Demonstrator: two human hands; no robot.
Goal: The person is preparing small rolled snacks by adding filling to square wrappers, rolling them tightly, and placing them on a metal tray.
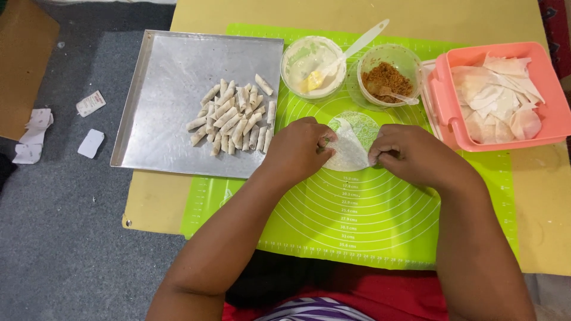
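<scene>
Left hand and right hand curled, fingertips pinching opposite edges of thin wrapper lying flat on green mat; risk: uneven pull tears sheet, loose fold spills filling, roll ends lopsided beside rolls on tray

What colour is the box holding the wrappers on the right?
Pink box, seen in the head view.

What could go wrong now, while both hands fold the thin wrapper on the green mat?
1. The wrapper looks very thin; the left hand and right hand pinch it from opposite sides, so it might tear.
2. The bowl of brown filling stands just beyond the hands, its small spoon leaning out; a forward reach could knock it.
3. The white spatula sticks out over the paste bowl and could tip.
</scene>
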